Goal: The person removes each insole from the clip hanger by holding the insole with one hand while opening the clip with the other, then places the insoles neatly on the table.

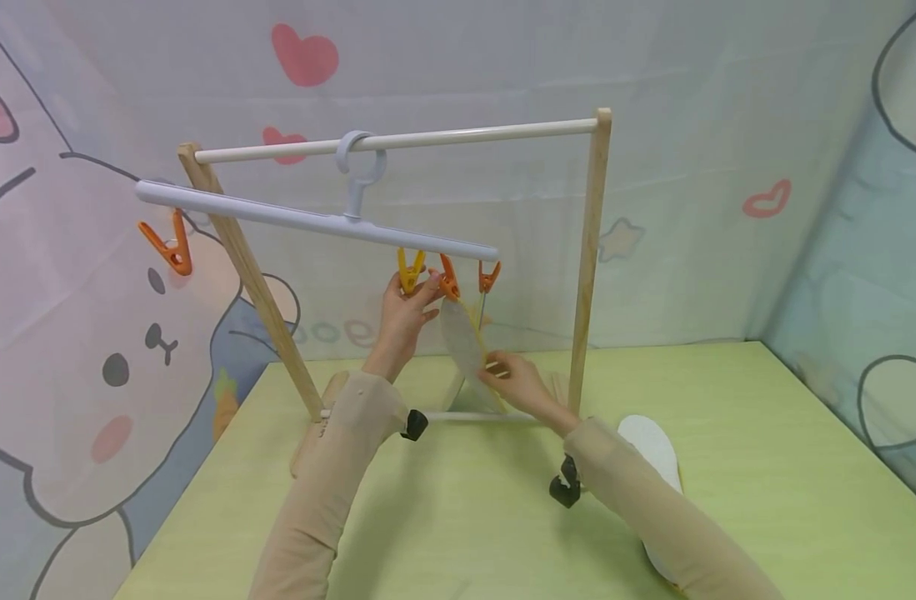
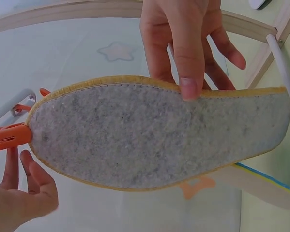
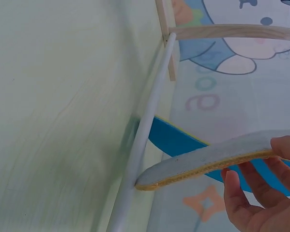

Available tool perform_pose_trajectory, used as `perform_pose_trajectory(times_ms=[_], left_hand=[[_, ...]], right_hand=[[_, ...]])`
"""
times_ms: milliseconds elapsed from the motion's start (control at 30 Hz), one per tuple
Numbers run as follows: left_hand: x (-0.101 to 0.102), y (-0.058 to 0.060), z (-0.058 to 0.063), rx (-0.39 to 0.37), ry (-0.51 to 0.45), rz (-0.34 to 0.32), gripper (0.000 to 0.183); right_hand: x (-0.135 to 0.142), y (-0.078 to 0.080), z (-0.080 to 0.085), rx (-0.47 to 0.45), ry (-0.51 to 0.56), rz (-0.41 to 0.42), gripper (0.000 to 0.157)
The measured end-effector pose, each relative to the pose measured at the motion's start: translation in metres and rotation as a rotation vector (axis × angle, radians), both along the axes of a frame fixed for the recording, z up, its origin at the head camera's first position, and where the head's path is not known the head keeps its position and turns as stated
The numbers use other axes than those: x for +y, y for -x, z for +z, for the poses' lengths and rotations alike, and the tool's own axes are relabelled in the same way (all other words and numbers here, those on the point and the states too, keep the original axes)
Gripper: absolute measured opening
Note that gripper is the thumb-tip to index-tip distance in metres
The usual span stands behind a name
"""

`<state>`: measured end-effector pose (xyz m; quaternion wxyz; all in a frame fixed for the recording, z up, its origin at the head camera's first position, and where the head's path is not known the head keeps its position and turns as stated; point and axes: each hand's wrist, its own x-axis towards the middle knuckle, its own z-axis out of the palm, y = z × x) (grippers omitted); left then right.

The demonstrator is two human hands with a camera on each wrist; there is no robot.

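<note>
My left hand is raised under the low end of a white hanger, its fingertips at an orange clip. That clip bites the rounded end of a grey felt insole with yellow edging, which hangs slanting down. My right hand pinches the insole's edge lower down, thumb on the felt face. Behind it a blue-faced insole hangs by a second orange clip. Beside my left hand, a yellow clip hangs on the hanger.
The hanger hooks over the top bar of a wooden rack and tilts down to the right. Another orange clip hangs at its high end. A white insole lies on the green table, partly under my right sleeve. A low bar crosses the rack's base.
</note>
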<state>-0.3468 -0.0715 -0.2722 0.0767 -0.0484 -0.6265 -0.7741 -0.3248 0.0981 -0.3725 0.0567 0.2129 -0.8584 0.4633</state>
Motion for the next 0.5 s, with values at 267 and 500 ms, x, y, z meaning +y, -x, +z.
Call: perform_pose_trajectory(times_ms=[267,500], left_hand=[[0.0013,0.0005,-0.0014,0.025,0.037,0.007,0.028],[0.0,-0.0004,0.0017,0.011,0.042,-0.018,0.046]], right_hand=[[-0.0006,-0.0046,-0.0016,0.032,-0.002,0.026,0.026],[-0.0003,-0.0096,-0.0008,0.029,0.001,0.023,0.02]])
